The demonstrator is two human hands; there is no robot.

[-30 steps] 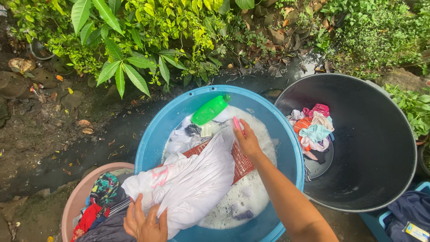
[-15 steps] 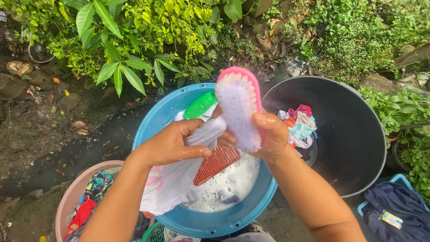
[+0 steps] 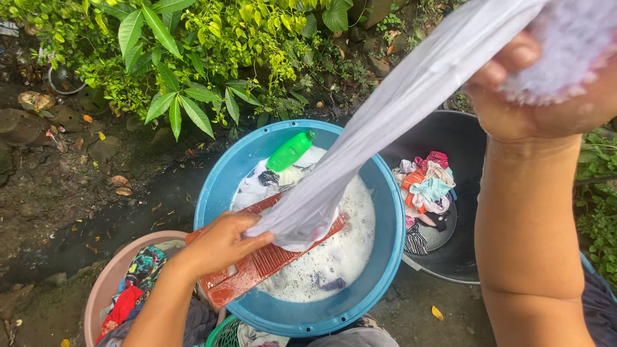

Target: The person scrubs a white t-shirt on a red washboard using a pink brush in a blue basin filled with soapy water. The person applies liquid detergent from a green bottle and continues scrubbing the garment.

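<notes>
My left hand (image 3: pixel 222 243) pins the lower end of a wet white cloth (image 3: pixel 385 122) against a red ribbed washboard (image 3: pixel 257 266) that leans in a blue basin (image 3: pixel 379 257) of soapy water. Raised close to the camera at the upper right, my right hand (image 3: pixel 546 103) grips the cloth's other end together with something pale and foamy, so the cloth runs taut and slanted between the two hands. A green bottle (image 3: pixel 290 151) floats at the far side of the basin.
A black tub (image 3: pixel 475 138) to the right holds several coloured garments (image 3: pixel 427 186). A pink basin (image 3: pixel 106 283) with clothes stands at the lower left. Leafy plants (image 3: pixel 193 58) and muddy ground lie behind.
My right hand has risen toward the camera and stretched the white cloth out. My left hand has dropped to the washboard and holds the cloth's lower end there.
</notes>
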